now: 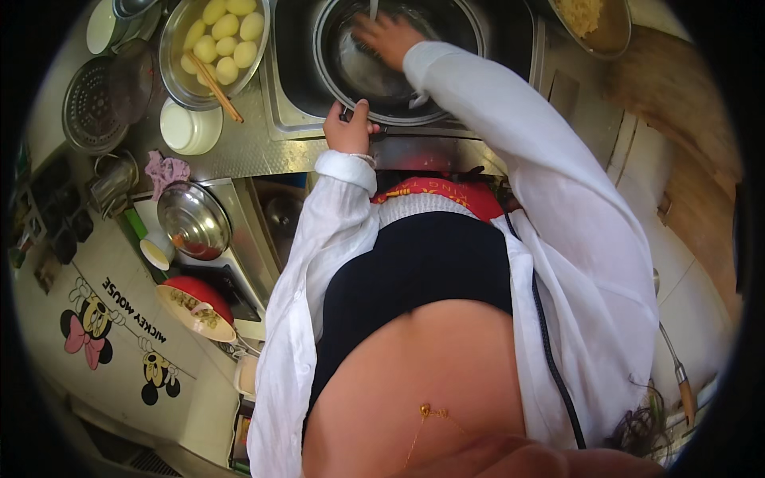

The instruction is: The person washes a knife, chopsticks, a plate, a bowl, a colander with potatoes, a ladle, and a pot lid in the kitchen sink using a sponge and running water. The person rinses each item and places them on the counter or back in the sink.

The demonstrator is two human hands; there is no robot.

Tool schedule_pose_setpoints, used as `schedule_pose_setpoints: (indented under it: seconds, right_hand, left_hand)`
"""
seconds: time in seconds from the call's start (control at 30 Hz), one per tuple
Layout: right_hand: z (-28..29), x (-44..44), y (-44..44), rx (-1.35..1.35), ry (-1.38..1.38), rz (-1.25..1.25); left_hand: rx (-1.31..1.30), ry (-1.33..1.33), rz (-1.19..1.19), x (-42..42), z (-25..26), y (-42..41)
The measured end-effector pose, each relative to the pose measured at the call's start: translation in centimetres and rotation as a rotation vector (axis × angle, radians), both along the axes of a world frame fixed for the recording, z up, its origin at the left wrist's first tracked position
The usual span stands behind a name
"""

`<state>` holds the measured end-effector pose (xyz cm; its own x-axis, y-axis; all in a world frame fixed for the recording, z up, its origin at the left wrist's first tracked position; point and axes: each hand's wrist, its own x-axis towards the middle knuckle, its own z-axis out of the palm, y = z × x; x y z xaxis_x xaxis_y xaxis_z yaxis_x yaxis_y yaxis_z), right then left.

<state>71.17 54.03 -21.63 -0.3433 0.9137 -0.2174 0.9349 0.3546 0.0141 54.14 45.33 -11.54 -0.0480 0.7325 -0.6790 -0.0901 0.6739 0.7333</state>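
Note:
A large dark metal pot (478, 36) with a pale rim sits in a stainless steel sink (293, 89). My left hand (349, 128) grips it at the near rim, where parts of a black handle show around the fingers. My right hand (391, 39) reaches inside the pot with its fingers apart and nothing visible in them. A thin stream of water (373, 9) falls beside the fingertips. Some water lies over the pot's bottom. Whether the right fingers touch the bottom I cannot tell.
Left of the sink stand a steel bowl (169, 71) of peeled potatoes with chopsticks (218, 89) across it, a white bowl (185, 126) and a perforated steamer tray (95, 104). A lidded pot (194, 221) and a red pan (197, 308) stand nearer. Another bowl (615, 36) holds pale shreds.

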Motion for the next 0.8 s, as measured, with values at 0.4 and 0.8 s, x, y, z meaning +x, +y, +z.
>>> schedule_pose_setpoints:
  seconds: [0.4, 0.8]
  right_hand:
    - [4.4, 3.0, -7.2, -1.016, 0.902, -0.193]
    - [4.9, 6.2, -6.9, -0.543, -0.06, -0.122]
  left_hand:
    - [0.194, 0.077, -0.067, 1.6, -0.5, -0.6]
    - [0.244, 0.198, -0.104, 1.0, 0.6, -0.5]
